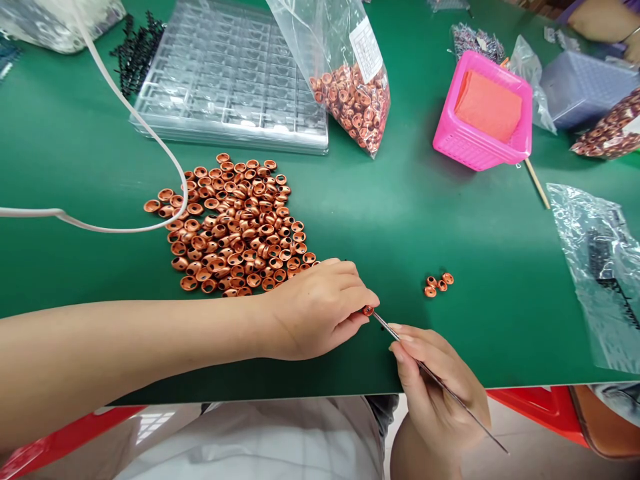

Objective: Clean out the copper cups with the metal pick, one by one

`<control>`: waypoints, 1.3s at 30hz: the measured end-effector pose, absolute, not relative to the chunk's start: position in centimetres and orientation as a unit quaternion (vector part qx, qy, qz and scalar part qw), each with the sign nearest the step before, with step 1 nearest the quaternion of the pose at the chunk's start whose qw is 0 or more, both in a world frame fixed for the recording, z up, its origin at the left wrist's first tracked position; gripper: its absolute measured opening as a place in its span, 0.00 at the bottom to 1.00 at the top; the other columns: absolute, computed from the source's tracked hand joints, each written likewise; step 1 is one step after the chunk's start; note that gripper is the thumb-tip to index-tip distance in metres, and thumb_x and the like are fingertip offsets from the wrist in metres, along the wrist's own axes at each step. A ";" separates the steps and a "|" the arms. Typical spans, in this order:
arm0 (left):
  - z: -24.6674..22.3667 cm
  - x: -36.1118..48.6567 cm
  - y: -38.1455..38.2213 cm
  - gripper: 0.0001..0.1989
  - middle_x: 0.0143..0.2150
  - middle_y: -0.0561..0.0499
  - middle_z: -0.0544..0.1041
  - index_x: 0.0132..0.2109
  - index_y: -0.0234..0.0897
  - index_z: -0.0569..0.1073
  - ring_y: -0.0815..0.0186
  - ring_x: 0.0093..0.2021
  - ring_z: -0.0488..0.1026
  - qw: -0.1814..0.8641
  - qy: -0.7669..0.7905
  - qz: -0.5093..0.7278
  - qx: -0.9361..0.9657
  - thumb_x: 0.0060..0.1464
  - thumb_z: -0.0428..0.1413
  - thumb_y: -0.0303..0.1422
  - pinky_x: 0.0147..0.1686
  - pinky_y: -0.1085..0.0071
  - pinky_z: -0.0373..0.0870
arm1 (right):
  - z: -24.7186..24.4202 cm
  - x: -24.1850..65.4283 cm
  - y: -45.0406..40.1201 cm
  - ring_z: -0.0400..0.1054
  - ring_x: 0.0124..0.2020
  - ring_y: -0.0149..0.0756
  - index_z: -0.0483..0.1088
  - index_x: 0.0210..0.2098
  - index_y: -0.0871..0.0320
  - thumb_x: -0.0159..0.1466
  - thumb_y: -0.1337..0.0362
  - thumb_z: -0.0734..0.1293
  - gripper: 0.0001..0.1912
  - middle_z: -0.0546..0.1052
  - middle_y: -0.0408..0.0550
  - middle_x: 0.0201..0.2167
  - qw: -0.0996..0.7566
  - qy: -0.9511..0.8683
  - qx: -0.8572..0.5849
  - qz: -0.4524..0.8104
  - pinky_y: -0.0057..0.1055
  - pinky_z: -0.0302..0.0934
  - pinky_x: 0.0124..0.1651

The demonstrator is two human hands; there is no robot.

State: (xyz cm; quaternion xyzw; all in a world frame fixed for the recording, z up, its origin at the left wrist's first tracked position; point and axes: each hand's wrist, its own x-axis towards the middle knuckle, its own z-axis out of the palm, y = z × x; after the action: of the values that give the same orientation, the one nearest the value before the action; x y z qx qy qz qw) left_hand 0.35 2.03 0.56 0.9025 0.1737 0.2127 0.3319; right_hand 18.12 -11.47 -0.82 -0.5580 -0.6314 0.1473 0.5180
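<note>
Between thumb and fingertips, my left hand (325, 307) pinches a small copper-coloured cup with holes (369, 311). My right hand (440, 393) grips a thin metal rod, probably tweezers (450, 393), like a pen, and its tip meets the cup. A heap of the same copper cups (240, 227) lies on the green table beyond my left forearm. Several more copper cups (439, 285) sit in a small cluster to the right, apart from the heap. Whether the tip holds a tiny part inside the cup is too small to tell.
Stacked clear plastic trays (230, 87) stand behind the heap, beside a bag of copper cups (355, 100). A white cable (150, 133) loops over the left side. At right are a pink basket (480, 150), a grey bin (585, 87) and a clear bag (600, 267). Another person's arm (605, 20) shows far right.
</note>
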 end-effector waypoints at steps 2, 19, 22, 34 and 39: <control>0.5 0.3 2.0 0.08 0.35 0.49 0.77 0.44 0.33 0.73 0.64 0.37 0.69 0.331 0.174 0.212 0.903 0.58 0.53 0.24 0.39 0.67 0.65 | -0.7 18.2 -11.5 0.76 0.40 0.38 0.72 0.47 0.57 0.56 0.83 0.67 0.23 0.80 0.49 0.40 0.513 -0.636 -0.556 0.153 0.34 0.73 0.35; 0.5 0.4 2.0 0.08 0.35 0.48 0.76 0.44 0.34 0.73 0.63 0.37 0.69 0.336 0.172 0.205 0.903 0.59 0.52 0.24 0.39 0.67 0.65 | -0.8 18.3 -11.5 0.75 0.42 0.38 0.71 0.48 0.58 0.56 0.84 0.65 0.24 0.79 0.49 0.43 0.498 -0.644 -0.556 0.167 0.35 0.72 0.37; 0.6 0.4 2.0 0.07 0.35 0.48 0.77 0.43 0.34 0.73 0.64 0.37 0.69 0.334 0.176 0.203 0.904 0.59 0.52 0.24 0.39 0.67 0.65 | -0.8 18.3 -11.5 0.75 0.41 0.38 0.72 0.48 0.58 0.55 0.85 0.66 0.25 0.79 0.50 0.43 0.505 -0.641 -0.555 0.164 0.35 0.73 0.37; 0.5 0.3 2.0 0.08 0.35 0.49 0.76 0.44 0.35 0.72 0.64 0.37 0.69 0.326 0.169 0.211 0.906 0.58 0.52 0.24 0.39 0.67 0.64 | -0.7 18.0 -11.5 0.76 0.40 0.37 0.72 0.46 0.54 0.57 0.81 0.67 0.22 0.79 0.46 0.39 0.498 -0.632 -0.574 0.152 0.34 0.73 0.37; 0.5 0.3 2.0 0.07 0.35 0.49 0.76 0.43 0.35 0.72 0.64 0.37 0.69 0.327 0.171 0.209 0.905 0.59 0.52 0.24 0.39 0.67 0.64 | -0.9 17.9 -11.5 0.76 0.39 0.37 0.72 0.46 0.55 0.57 0.82 0.66 0.22 0.80 0.46 0.39 0.512 -0.624 -0.573 0.142 0.35 0.73 0.37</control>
State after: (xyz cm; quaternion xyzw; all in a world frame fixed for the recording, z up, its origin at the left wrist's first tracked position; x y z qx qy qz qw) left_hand 0.34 2.01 0.51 0.9054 0.1712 0.2092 0.3273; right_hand 17.92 -11.52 -0.89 -0.5732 -0.6240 0.1417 0.5119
